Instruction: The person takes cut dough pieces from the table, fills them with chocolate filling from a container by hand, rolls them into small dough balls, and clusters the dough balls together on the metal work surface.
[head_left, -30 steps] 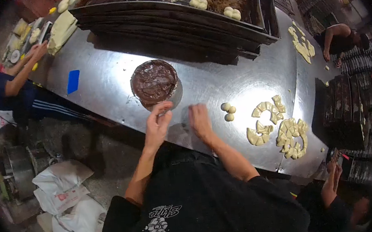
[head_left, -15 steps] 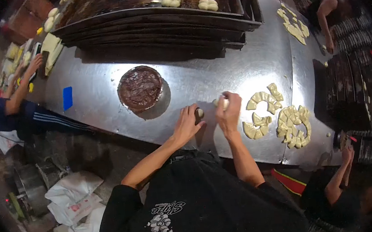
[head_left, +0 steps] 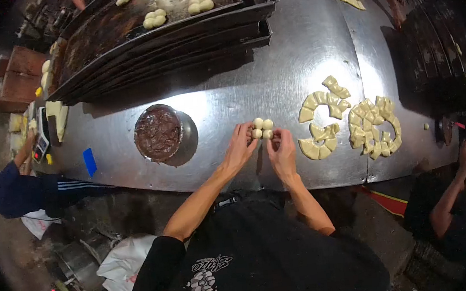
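Observation:
Between my two hands is a tight cluster of several small, pale dough balls (head_left: 267, 124), at the near part of the steel table. My left hand (head_left: 238, 149) holds the cluster from the left with its fingertips. From the other side, my right hand (head_left: 282, 155) pinches the lower right of it. To the right lie curved rows of cut dough pieces (head_left: 313, 102) and a larger ring of overlapping dough pieces (head_left: 359, 127). A round bowl of dark brown paste (head_left: 158, 132) stands left of my hands.
A stack of dark baking trays (head_left: 178, 41) fills the far left of the steel table (head_left: 224, 171); the top one carries dough clusters (head_left: 201, 4). Blue tape (head_left: 89, 162) marks the left edge. Other people work at the left, far right and near right.
My hands, earlier apart with dough in each, have come together around one cluster of balls. The view has shifted, showing more of the left side and more dough clusters on the top tray.

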{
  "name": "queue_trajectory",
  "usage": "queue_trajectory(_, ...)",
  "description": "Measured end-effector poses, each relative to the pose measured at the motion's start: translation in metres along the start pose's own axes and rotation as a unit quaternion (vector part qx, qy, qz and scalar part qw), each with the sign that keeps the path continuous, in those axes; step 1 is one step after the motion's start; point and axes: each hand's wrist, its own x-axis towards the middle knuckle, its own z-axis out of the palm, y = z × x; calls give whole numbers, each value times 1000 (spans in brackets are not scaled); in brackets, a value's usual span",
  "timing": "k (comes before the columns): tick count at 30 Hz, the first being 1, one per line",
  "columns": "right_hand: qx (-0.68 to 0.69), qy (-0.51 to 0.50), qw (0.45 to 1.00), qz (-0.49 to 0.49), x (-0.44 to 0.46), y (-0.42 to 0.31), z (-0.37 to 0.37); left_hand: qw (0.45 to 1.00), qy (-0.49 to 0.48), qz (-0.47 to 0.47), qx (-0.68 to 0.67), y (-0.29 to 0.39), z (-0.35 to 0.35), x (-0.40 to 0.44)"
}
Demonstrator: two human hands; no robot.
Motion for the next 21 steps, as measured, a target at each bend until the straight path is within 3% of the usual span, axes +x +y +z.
queue_trajectory(3, 79, -18, 994, 66, 7, 1, -1, 998, -30, 0, -46, -1, -6, -1)
queue_trajectory(5, 60, -37, 997, -34, 11, -1, -13, 997, -39, 22, -60, -2, -12, 8)
queue_trajectory(6, 60, -38, 997, -36, 20, 0, -15, 996, -64, 45, -52, -5, -14, 12)
queue_trajectory(8, -86, -47, 982, -163, 43, 4, -19, 992, -103, 71, -12, -2, -19, 19)
queue_trajectory(9, -87, -52, 981, -165, 53, 9, -18, 993, -99, 70, -16, 0, -22, 27)
queue_trajectory(11, 22, -173, 978, -110, 73, 15, -10, 988, -149, 36, -22, 5, -33, 41)
queue_trajectory(13, 35, -192, 976, -99, 75, -4, -14, 993, -106, 39, -26, 15, -49, 28)
queue_trajectory(16, 103, -227, 960, -131, 49, -34, -13, 989, -57, 130, 31, 12, -69, -20)
queue_trajectory(19, 115, -274, 947, -125, 16, -34, 16, 998, -40, 33, 32, -17, -61, -61)
queue_trajectory(20, 50, -243, 943, -220, 9, -36, 23, 994, 16, 86, 66, -36, -48, -69)
queue_trajectory(21, 49, -247, 940, -229, 8, -35, 26, 994, 27, 86, 65, -46, -42, -71)
